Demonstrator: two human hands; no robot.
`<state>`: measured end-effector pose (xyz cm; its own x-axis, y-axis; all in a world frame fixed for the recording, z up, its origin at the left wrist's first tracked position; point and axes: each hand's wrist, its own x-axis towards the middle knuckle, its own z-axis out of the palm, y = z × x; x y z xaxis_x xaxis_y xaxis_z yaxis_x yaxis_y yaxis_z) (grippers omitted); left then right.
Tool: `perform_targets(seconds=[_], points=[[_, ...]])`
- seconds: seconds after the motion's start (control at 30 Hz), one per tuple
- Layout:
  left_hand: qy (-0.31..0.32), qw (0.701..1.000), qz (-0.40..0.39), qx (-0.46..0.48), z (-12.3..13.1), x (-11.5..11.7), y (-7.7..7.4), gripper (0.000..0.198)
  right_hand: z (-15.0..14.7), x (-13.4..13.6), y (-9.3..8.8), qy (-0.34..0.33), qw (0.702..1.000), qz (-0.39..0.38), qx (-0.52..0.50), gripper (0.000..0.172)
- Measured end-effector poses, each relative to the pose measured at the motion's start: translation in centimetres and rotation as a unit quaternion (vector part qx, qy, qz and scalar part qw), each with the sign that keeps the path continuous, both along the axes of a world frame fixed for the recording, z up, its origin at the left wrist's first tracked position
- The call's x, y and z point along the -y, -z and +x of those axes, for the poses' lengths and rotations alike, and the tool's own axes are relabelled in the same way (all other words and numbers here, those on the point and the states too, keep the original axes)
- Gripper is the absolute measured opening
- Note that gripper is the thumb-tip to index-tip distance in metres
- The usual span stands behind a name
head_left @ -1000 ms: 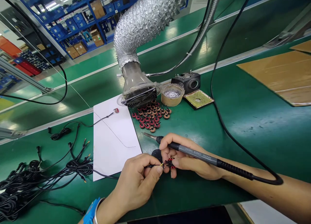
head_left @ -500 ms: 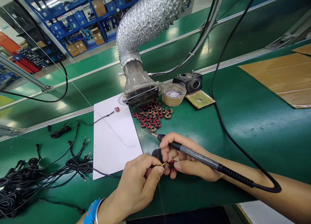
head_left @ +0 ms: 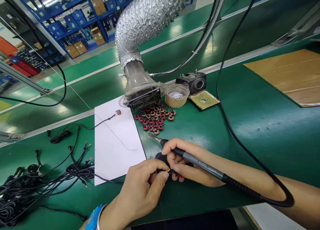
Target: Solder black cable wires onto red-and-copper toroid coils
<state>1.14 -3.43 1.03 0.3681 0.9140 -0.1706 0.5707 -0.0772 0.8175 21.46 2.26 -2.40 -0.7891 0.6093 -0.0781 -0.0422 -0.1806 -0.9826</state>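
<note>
Red coil (head_left: 180,176), mostly hidden, sits in the fingertips of the right hand (head_left: 200,175), thumb pressed inward there, while the forefinger steadies a soldering iron (head_left: 205,166) whose tip points to ten o'clock, clear of the coil. The left hand (head_left: 142,183) pinches a black cable (head_left: 160,170) between thumb and forefinger, its yellow wire (head_left: 167,170) towards the coil; whether the two are joined, I cannot tell. Taking the hands as the clock's centre, one cabled coil (head_left: 118,112) on a white sheet (head_left: 112,153), between ten and eleven, looks done; the coil pile (head_left: 156,118) at twelve and cable bundle (head_left: 80,170) at nine look unpaired. Beyond the pile, at twelve, a round tub (head_left: 178,103) holds crumpled silvery material (head_left: 176,95); at one, a square tray (head_left: 194,104) carries a yellowish sponge (head_left: 207,103); far off at eleven stand blue bins (head_left: 56,28), contents too small to tell
</note>
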Motion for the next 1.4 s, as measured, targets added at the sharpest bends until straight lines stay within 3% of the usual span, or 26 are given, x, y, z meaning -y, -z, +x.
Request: perform_targets(seconds=[0.27,0.4,0.57,0.87,1.4], points=[[0.005,0.999,0.034,-0.042,0.1,-0.1,0.1,0.015,0.2,0.0,0.2,0.024,0.980,0.187,0.061,0.035],[0.028,0.997,0.040,-0.059,0.1,-0.1,0.0,0.014,0.1,0.0,-0.4,0.025,0.970,0.226,0.088,0.035],[0.051,0.995,0.049,-0.068,0.3,0.0,0.1,0.012,-0.1,0.0,-0.8,0.022,0.969,0.228,0.087,0.035],[0.012,0.995,0.077,-0.054,0.1,0.0,0.4,0.011,0.1,0.1,-0.9,0.042,0.975,0.198,0.089,0.039],[0.033,0.995,0.087,-0.044,0.1,-0.1,0.7,0.010,-0.2,0.2,-0.4,0.056,0.987,0.131,0.068,0.036]])
